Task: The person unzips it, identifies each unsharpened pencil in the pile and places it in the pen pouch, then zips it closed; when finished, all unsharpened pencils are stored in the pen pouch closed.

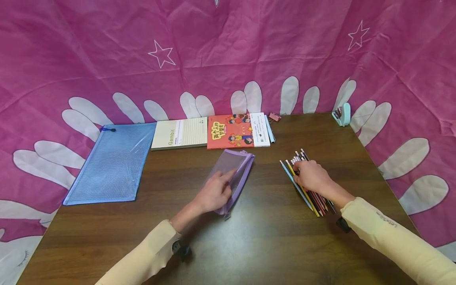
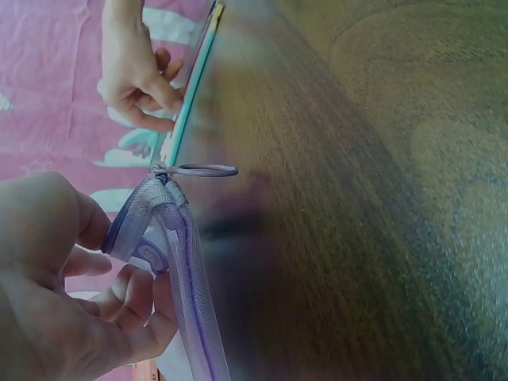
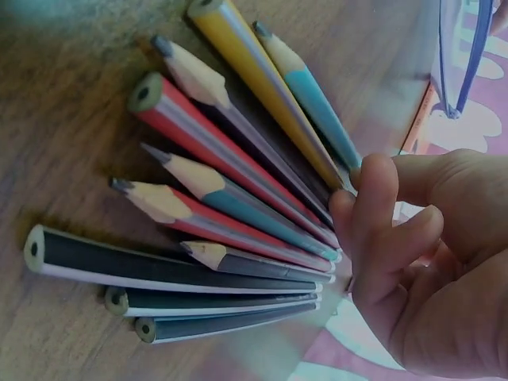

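A pink cloth (image 1: 267, 47) printed with white petal shapes and stars is hanging around the wooden table (image 1: 228, 245). On the left, a blue mesh folder (image 1: 110, 164) is lying flat, its far right corner reaching a cream notebook (image 1: 179, 133). An orange-red book (image 1: 231, 130) is lying right against the notebook, and a light-blue strip (image 1: 270, 128) is showing past its right edge, near a small pink clip (image 1: 274, 117). A mint-coloured item (image 1: 344, 114) is standing at the far right corner, well apart from the rest. The purple mesh pouch (image 1: 243, 174) is lying slantwise near the middle, just in front of the orange-red book; its zip edge is gaping, and a ring pull (image 2: 208, 174) is sticking out at the near end. The left hand (image 1: 215, 192) is covering part of it and gripping its edge, thumb on one side and fingers bending on the other. Well apart, the right hand (image 1: 311, 176) is hiding the middle of the pencils (image 3: 262, 218), its fingertips touching them; whether it is pinching any, I cannot tell. They are fanning out on the table to the right of the pouch, showing light blue, yellow, red, teal and black barrels, some ending in sharpened points, others in flat uncut ends.
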The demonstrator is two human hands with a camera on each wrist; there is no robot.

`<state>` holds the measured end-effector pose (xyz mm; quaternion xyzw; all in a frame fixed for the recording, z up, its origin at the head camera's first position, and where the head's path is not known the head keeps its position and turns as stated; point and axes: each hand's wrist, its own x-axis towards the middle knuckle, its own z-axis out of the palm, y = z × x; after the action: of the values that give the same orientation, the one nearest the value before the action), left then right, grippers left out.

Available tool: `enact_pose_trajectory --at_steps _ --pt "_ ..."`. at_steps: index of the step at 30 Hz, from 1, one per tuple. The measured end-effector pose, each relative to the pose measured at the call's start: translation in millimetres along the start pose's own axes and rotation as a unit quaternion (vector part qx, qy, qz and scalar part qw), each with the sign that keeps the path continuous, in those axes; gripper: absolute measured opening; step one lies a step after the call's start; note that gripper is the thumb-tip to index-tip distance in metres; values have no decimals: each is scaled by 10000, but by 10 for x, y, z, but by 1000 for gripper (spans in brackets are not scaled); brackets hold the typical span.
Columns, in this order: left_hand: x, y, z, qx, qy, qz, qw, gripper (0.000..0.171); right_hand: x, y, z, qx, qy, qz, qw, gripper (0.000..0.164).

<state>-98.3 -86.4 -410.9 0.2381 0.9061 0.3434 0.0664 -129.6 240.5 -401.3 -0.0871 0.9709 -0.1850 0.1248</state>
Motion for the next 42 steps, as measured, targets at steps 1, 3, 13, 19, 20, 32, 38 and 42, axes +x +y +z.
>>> enact_pose_trajectory --at_steps 1,3,13,19,20,32,38,42 --pt "0 0 2 8 26 8 10000 60 6 -2 6 -51 7 -3 10000 30" --pt "-2 -3 3 32 39 11 10000 61 13 -12 14 -152 21 -33 9999 29" --pt "0 5 4 20 -29 -71 10000 60 47 -26 16 -238 118 85 9996 23" --pt "6 11 7 45 -23 -68 10000 60 33 9 -67 59 154 382 9991 29" --pt "6 10 10 55 1 -57 10000 60 29 10 -90 157 206 365 9990 30" --pt "35 57 -4 -11 71 -148 9999 59 -1 -103 -168 2186 673 23 9735 29" --pt "38 101 -16 -31 161 -209 9996 59 80 -320 -62 4306 481 386 9004 30" --pt "44 128 -7 6 205 -199 9996 59 171 -518 48 5180 567 601 8514 27"
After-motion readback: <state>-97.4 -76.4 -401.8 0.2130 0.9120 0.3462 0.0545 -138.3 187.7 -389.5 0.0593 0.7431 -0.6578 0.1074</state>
